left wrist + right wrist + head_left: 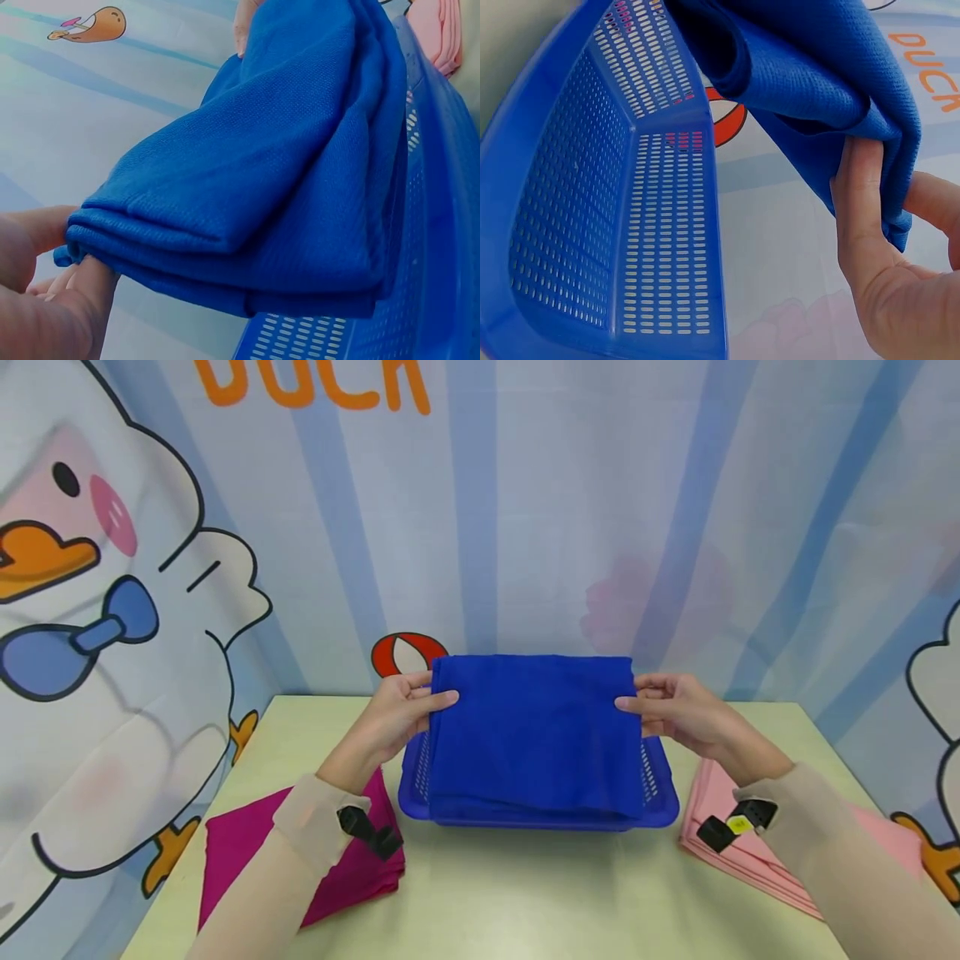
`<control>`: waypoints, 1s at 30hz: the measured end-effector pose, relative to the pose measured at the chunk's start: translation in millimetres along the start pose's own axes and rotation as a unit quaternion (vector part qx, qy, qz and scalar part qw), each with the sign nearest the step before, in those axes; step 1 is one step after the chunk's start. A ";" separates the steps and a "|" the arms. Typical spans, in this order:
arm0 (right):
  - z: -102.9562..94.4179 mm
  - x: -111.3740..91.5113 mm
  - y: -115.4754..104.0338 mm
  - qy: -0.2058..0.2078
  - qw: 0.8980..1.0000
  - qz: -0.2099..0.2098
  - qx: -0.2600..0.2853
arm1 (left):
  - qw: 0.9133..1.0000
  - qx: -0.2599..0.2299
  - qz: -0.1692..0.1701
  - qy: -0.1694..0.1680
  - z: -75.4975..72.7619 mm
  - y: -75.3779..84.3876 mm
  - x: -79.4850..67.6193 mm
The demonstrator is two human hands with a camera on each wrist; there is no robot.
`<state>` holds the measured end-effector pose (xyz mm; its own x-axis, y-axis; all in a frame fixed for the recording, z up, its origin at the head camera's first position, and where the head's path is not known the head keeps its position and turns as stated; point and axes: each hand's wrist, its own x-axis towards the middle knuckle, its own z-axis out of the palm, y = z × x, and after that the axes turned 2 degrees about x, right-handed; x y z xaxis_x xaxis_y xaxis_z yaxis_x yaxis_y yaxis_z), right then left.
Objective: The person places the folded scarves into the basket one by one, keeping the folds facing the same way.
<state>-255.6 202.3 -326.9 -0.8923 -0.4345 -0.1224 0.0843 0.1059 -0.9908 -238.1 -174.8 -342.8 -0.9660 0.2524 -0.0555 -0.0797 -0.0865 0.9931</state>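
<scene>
A folded blue cloth [534, 735] hangs in front of and above the blue plastic basket [663, 797]. My left hand [397, 714] pinches its upper left edge, thumb on the near face. At the opposite edge my right hand [678, 714] pinches it the same way. In the left wrist view the cloth [247, 165] shows several stacked layers, with the left hand [60, 292] at their corner. Seen from the right wrist, the cloth [817, 82] is lifted beside the perforated basket [667, 225], and the right hand [885, 262] has fingers behind it.
A magenta folded cloth [360, 868] lies on the pale table [517, 902] at the left, partly under my left forearm. Pink folded cloths [750, 860] are stacked at the right, partly behind my right sleeve. A printed curtain [540, 510] stands behind the table.
</scene>
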 end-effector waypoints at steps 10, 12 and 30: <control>-5.5 7.7 -3.3 0.000 1.000 0.019 -0.007 | 1.000 0.006 -0.005 0.013 -1.2 2.7 11.7; -6.6 9.9 -3.6 -0.006 1.000 0.019 -0.006 | 1.000 0.007 -0.008 0.015 -1.6 3.2 13.7; -12.4 30.4 0.3 -0.009 0.999 0.041 0.000 | 0.999 0.017 -0.020 0.021 -6.2 2.8 27.9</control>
<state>-288.3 200.2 -330.2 -0.8740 -0.4413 -0.2036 0.1561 0.1418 -0.9775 -266.7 -173.9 -342.2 -0.9718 0.2145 -0.0983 -0.1101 -0.0438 0.9930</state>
